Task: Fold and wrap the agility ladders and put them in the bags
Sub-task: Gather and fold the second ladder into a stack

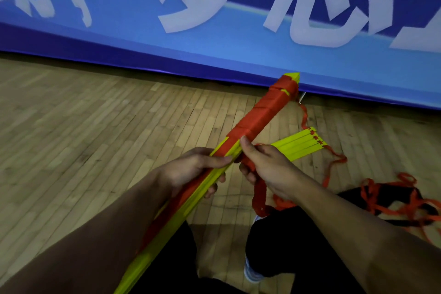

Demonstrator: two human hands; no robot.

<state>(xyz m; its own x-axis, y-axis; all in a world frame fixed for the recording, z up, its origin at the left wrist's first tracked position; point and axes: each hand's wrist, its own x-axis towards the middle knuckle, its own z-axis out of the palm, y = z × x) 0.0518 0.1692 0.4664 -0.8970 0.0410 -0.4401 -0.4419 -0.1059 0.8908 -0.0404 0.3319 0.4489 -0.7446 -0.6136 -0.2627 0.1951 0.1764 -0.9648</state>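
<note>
A long bundle of yellow ladder rungs (181, 207) slants from the lower left up to the right, and red strap (260, 114) is wound tightly round its upper half. My left hand (191, 169) grips the bundle at its middle. My right hand (269, 167) pinches the red strap right beside the bundle, thumb up against the rungs. From that hand a loop of loose strap (260, 198) hangs down. A second stack of yellow rungs (298, 145) lies flat on the wooden floor just beyond my right hand.
A tangle of loose red strap (401, 200) lies on a dark bag or cloth (393, 194) at the right. A blue banner with white characters (214, 19) runs along the back. My dark-trousered legs (298, 246) and a white shoe (250, 272) are below.
</note>
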